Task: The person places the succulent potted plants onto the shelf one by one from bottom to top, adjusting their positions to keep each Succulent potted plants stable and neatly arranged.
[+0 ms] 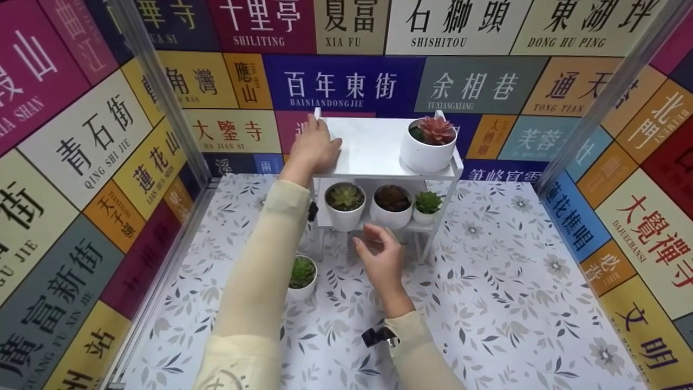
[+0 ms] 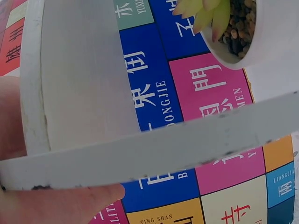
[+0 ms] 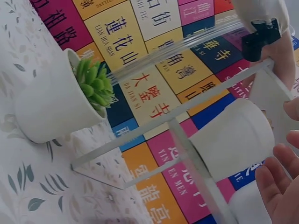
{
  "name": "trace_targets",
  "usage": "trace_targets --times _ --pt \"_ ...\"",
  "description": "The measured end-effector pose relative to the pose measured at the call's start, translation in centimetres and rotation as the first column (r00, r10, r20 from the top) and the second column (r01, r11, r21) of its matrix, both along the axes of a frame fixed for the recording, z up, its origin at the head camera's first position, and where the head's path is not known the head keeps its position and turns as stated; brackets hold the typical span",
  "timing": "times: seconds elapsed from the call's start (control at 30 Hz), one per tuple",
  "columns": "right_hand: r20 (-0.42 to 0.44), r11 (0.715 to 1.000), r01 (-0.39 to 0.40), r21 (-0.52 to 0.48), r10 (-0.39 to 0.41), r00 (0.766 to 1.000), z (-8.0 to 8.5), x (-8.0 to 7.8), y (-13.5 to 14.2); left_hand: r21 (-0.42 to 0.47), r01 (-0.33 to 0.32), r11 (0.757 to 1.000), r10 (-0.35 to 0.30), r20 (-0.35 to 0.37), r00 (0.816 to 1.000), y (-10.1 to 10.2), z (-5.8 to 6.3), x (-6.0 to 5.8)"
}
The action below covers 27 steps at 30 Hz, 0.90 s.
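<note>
A white two-tier plant stand (image 1: 360, 146) stands on the patterned cloth. My left hand (image 1: 315, 146) grips its upper left corner, and the left wrist view shows fingers on either side of the white frame (image 2: 140, 156). Just in front of the lower shelf, my right hand (image 1: 381, 257) hovers with loosely bent fingers and holds nothing. The lower shelf bears a pale green succulent in a white pot (image 1: 345, 214), a dark brownish succulent (image 1: 392, 199) and a small green succulent (image 1: 427, 202). On the upper shelf's right end sits a red succulent in a white pot (image 1: 427, 154).
Another green succulent in a white pot (image 1: 301, 281) stands on the cloth (image 1: 503, 281), left of the stand and partly behind my left forearm. Coloured panels with lettering (image 1: 344, 81) surround the table at the back and sides.
</note>
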State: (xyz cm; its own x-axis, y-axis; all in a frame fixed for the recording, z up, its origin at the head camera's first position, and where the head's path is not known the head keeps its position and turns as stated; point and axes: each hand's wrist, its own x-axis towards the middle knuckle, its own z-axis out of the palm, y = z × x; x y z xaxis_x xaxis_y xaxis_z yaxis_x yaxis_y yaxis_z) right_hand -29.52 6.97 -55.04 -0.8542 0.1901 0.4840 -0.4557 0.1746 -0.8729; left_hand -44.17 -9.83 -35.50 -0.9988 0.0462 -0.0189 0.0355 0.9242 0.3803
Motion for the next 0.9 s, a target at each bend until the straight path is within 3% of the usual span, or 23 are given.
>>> trace_targets --times 0.23,0.53,0.9 --pt "0.021 0.994 -0.061 0.092 0.059 0.998 -2.0 0.1 -1.2 0.008 -0.008 1.0 0.008 0.007 1.0 0.0 0.2 0.1" --pt "0.118 0.982 -0.166 0.089 0.155 0.981 -4.2 0.2 -2.7 0.011 0.001 1.0 -0.001 0.017 1.0 -0.1 0.2 0.0" --pt "0.15 0.965 -0.225 0.138 0.204 0.967 -5.8 0.8 -3.9 0.022 0.0 1.0 -0.001 0.019 1.0 0.0 0.3 0.1"
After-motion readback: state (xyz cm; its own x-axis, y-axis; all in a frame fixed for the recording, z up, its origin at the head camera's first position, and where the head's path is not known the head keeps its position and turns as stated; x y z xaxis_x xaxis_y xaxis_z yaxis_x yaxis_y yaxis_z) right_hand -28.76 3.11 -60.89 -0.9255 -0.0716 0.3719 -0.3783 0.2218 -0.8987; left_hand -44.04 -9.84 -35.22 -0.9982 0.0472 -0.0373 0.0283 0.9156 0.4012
